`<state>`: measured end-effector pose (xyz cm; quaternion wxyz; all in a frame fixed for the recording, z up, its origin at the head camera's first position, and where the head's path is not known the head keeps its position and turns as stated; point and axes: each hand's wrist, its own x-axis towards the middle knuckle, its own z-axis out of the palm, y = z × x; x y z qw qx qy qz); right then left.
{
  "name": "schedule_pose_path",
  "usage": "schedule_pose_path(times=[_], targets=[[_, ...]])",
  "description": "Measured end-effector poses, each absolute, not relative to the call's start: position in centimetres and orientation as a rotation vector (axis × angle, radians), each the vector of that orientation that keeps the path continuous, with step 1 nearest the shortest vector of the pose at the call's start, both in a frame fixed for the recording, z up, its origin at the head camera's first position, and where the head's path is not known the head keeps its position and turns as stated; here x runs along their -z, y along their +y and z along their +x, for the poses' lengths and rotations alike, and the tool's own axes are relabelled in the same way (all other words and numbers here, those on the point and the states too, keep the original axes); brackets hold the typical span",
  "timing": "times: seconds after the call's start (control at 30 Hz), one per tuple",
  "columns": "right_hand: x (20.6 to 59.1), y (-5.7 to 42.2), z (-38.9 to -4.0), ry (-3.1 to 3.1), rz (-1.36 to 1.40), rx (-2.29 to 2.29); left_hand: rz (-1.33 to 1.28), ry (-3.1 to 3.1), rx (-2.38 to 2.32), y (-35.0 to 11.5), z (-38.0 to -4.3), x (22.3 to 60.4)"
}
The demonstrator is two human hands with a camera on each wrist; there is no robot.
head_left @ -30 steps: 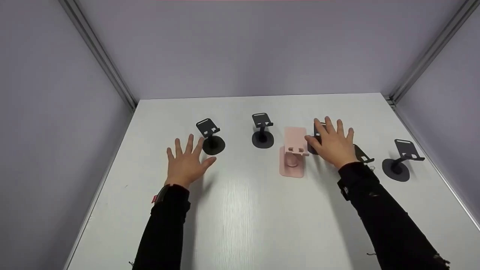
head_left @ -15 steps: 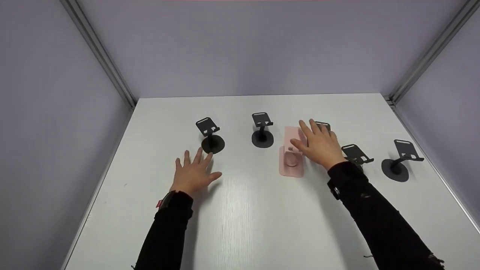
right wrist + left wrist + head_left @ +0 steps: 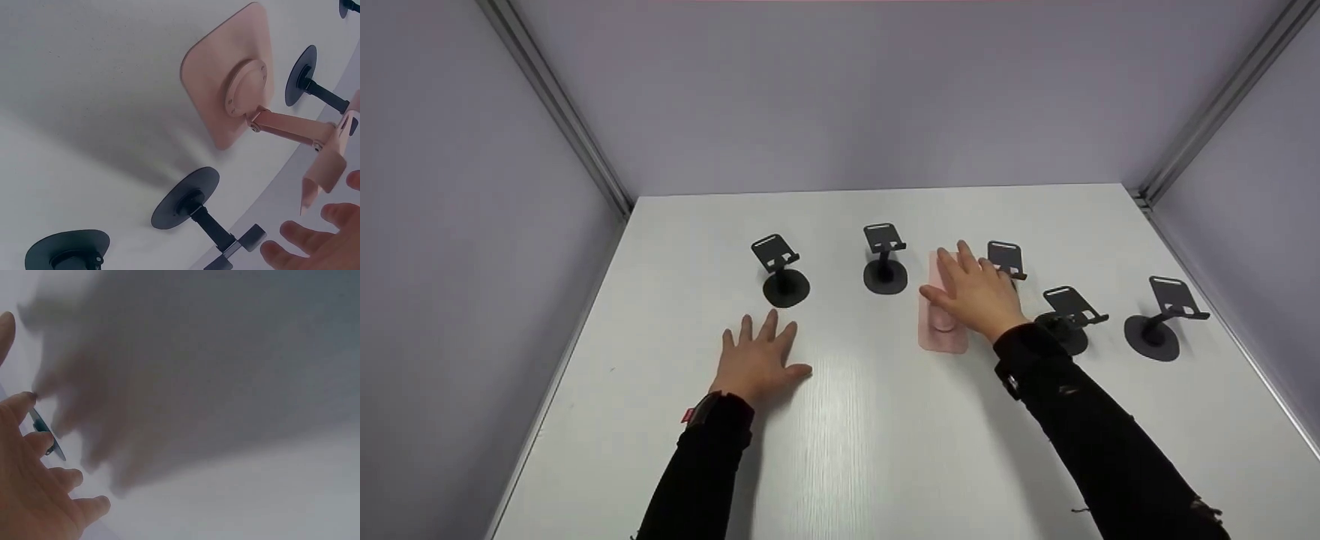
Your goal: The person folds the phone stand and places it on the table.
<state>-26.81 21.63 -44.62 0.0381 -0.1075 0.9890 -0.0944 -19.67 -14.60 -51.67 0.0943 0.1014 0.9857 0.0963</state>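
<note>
My left hand point(image 3: 756, 364), fingers spread, hovers over the table in front of a black phone stand point(image 3: 786, 288) with a round base. Its shadow falls on the white surface in the left wrist view. My right hand point(image 3: 979, 297) reaches over a pink phone stand point(image 3: 225, 84), covering most of its holder in the head view. The right wrist view shows the fingertips beside the pink holder, with a gap between. Another black phone stand point(image 3: 1005, 256) rises just behind the right hand's fingers. Neither hand holds anything.
A black phone stand point(image 3: 885, 276) stands at the back middle. Two more, one black stand point(image 3: 1065, 330) by the right sleeve and another black stand point(image 3: 1153, 337), are at the right. Grey panels point(image 3: 840, 97) enclose the white table point(image 3: 840, 450) behind and at both sides.
My left hand has drawn back toward me and slightly right, away from the black stand. My right hand has moved left, from over a black stand to over the pink one. The stands keep their places.
</note>
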Motion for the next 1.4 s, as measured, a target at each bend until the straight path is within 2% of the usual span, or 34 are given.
schedule_pose_path(times=[0.8, 1.4], targets=[[45.1, 19.7, -26.7, 3.013, -0.243, 0.347, 0.273, 2.91, -0.339, -14.5, -19.5, 52.3], [44.9, 20.2, -26.8, 2.972, -0.181, 0.457, 0.292, 2.917, -0.358, -14.4, -19.4, 52.2]])
